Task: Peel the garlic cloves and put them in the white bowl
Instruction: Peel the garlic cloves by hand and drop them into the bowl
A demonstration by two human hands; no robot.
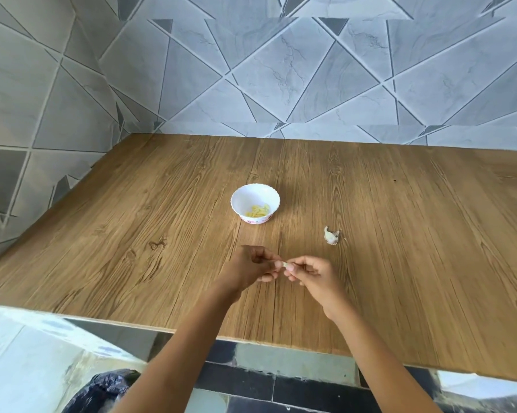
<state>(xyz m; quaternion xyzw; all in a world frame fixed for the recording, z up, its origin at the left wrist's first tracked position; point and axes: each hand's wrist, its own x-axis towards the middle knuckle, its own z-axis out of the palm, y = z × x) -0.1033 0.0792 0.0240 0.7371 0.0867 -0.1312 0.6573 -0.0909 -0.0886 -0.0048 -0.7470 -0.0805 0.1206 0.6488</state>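
A small white bowl (241,197) with a scalloped rim stands in the middle of the wooden table (132,234); several peeled yellowish cloves (259,211) lie in it. In front of the bowl, above the table, my left hand (251,271) and my right hand (314,277) meet fingertip to fingertip. Between them both hands pinch a small pale garlic clove (285,264), mostly hidden by the fingers. A piece of garlic bulb with papery skin (331,235) lies on the table, right of the bowl and just beyond my right hand.
Grey tiled walls close the table off at the back and left. The table's near edge runs under my forearms. Below it, at the bottom left, a dark plastic bag (102,391) sits on the floor.
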